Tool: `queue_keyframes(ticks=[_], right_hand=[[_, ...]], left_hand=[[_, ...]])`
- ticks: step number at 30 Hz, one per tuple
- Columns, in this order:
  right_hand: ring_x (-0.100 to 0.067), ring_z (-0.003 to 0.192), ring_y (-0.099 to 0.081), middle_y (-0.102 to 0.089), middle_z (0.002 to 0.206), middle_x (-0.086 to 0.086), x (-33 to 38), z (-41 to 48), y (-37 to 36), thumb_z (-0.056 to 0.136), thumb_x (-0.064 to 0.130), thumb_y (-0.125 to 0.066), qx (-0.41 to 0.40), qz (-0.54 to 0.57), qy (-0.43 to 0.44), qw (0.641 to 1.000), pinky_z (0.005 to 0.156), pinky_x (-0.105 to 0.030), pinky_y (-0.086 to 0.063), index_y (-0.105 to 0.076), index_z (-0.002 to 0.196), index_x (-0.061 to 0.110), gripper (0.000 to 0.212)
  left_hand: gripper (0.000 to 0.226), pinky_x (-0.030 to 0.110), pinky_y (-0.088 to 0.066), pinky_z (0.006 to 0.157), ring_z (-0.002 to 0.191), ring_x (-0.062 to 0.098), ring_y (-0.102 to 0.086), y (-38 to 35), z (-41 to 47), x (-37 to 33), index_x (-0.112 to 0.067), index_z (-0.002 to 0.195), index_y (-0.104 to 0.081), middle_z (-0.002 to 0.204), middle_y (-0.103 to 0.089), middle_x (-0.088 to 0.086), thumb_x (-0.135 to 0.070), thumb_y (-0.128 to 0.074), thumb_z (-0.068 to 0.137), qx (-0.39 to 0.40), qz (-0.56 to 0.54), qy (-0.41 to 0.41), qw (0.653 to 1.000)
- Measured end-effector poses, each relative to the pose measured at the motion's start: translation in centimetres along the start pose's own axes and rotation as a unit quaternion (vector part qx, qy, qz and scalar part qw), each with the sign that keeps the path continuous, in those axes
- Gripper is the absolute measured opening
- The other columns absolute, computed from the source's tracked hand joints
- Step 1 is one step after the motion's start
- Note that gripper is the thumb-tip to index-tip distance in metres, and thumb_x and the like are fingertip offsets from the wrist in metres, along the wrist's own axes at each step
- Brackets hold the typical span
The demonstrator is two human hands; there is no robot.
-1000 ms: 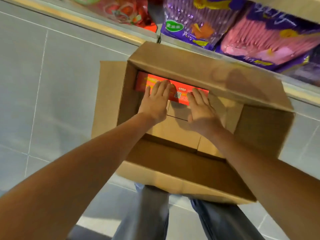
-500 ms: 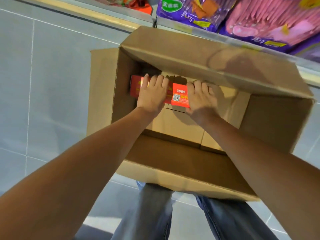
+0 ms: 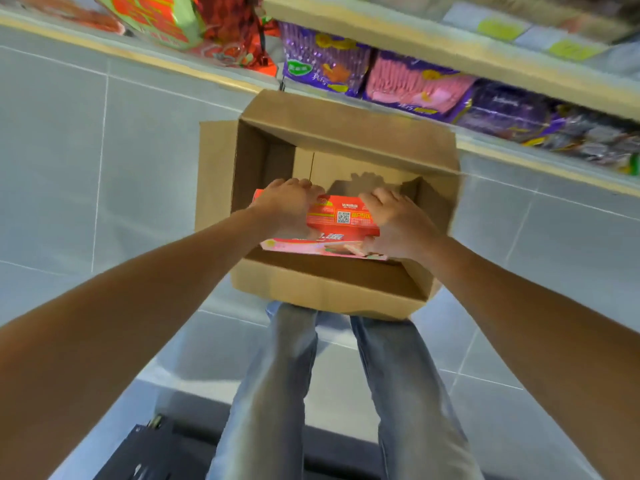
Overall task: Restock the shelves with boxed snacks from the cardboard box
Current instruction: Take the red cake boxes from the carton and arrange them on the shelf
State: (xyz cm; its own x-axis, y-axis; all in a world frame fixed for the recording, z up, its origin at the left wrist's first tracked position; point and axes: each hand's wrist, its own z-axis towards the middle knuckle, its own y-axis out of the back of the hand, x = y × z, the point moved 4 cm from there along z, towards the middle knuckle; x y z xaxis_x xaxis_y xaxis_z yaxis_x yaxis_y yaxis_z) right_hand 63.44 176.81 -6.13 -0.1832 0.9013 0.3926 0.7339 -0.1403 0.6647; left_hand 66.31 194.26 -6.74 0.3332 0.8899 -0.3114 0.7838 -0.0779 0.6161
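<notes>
An open cardboard box [image 3: 322, 292] stands on the grey tiled floor in front of my legs. Both hands hold a stack of red boxed snacks [image 3: 341, 218] above the box's near half; a QR code shows on the top face and a pink printed front shows below. My left hand [image 3: 289, 204] grips the stack's left end with fingers curled over its far edge. My right hand [image 3: 394, 220] grips the right end the same way. The box floor behind the stack is bare cardboard.
The bottom shelf [image 3: 519, 157] runs along the far side with purple and pink snack bags [image 3: 408, 84] and red-green packs [image 3: 166, 22] further left. A higher shelf edge [image 3: 398, 32] overhangs them. A dark object [image 3: 152, 452] lies on the floor near my feet.
The red boxes lay at the far wall inside the carton under my fingers; now both hands have drawn them toward me and lifted them. The view has tilted up, showing more shelf.
</notes>
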Motion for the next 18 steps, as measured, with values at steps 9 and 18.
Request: queue_keyframes(ticks=[9,18], right_hand=[[-0.023,0.131,-0.037,-0.034,0.146,-0.004,2.7,-9.1,15.9,0.082,0.049,-0.060,0.020,0.008,-0.011,1.000,0.105,-0.038,-0.039,-0.023,0.146,0.021,0.078],[-0.025,0.115,-0.048,-0.045,0.125,-0.009,8.7,-21.0,32.1,0.082,0.041,-0.061,-0.099,0.010,-0.009,0.995,0.092,-0.035,-0.046,-0.033,0.142,0.019,0.070]], left_hand=[[0.063,0.030,-0.050,0.087,0.100,0.012,-0.061,16.5,-9.3,-6.9,-0.033,0.132,-0.048,0.120,-0.063,-0.009,-0.049,-0.070,0.075,0.039,-0.116,-0.054,0.991],[0.065,0.026,-0.047,0.080,0.097,0.018,-0.061,33.8,-22.1,-13.5,-0.021,0.130,-0.051,0.123,-0.062,0.001,-0.051,-0.070,0.076,-0.066,0.017,-0.067,0.995]])
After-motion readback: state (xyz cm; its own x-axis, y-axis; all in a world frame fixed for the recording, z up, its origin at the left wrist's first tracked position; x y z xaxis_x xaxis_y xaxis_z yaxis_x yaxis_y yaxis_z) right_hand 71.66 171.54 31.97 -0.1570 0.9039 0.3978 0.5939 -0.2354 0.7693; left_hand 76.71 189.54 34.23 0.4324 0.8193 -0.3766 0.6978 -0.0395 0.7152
